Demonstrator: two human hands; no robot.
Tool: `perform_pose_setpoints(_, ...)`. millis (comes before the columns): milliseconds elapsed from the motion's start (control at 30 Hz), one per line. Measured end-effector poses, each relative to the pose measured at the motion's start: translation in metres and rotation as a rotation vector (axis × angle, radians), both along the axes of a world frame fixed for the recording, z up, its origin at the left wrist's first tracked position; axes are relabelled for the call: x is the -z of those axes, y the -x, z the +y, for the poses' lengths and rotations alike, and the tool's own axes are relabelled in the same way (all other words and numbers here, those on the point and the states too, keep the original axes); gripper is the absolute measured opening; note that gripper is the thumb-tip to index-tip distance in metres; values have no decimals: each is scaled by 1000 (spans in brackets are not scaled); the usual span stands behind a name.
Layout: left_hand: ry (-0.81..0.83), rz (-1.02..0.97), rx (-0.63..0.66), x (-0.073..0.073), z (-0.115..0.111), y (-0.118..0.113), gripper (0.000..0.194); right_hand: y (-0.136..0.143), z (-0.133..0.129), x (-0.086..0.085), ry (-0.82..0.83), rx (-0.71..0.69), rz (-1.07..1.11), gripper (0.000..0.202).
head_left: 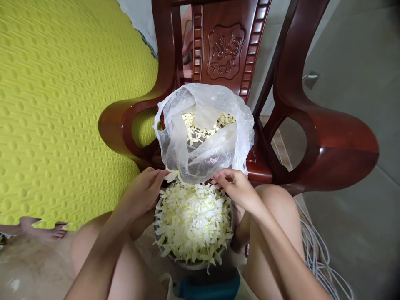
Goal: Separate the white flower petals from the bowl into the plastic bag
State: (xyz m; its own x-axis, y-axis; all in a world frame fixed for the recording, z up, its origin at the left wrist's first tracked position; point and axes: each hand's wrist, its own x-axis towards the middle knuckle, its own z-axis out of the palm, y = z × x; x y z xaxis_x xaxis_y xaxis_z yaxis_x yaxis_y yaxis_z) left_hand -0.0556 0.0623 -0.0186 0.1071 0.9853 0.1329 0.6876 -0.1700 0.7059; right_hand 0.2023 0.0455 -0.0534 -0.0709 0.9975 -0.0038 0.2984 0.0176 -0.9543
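My left hand (146,191) pinches a pale white-yellow flower (172,176) between thumb and fingertips, just over the left rim of a metal bowl (158,249). The bowl stands between my legs, heaped with white flowers (196,221). My right hand (239,189) is closed at the fingertips by the front edge of a clear plastic bag (206,160); whatever those fingers hold is too small to make out. The bag sits open on the chair seat, with small yellowish-white buds or flower pieces (201,133) inside.
A carved dark-red wooden chair (226,50) faces me, its armrests on both sides of the bag. Yellow foam matting (62,108) fills the left. Grey cables (318,254) lie by my right leg. Something blue (208,287) is below the bowl. Another person's foot (46,229) shows at left.
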Motion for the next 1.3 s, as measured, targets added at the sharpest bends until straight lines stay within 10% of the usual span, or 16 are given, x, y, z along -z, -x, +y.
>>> perform_pose_setpoints(233,45,289,-20,-4,-6,-8,36,5,25,-42,22,-193,44,28)
perform_pose_setpoints(500,83,-172,118,-3,-8,-9,40,33,49,-34,132,-449,186,19)
perform_pose_setpoints(900,-460,21,131,-5,-25,-31,41,51,24,-40,170,-341,540,34)
perform_pose_setpoints(1300,-523,-54,82,-8,-24,-35,16,45,16,-27,35,-201,441,27)
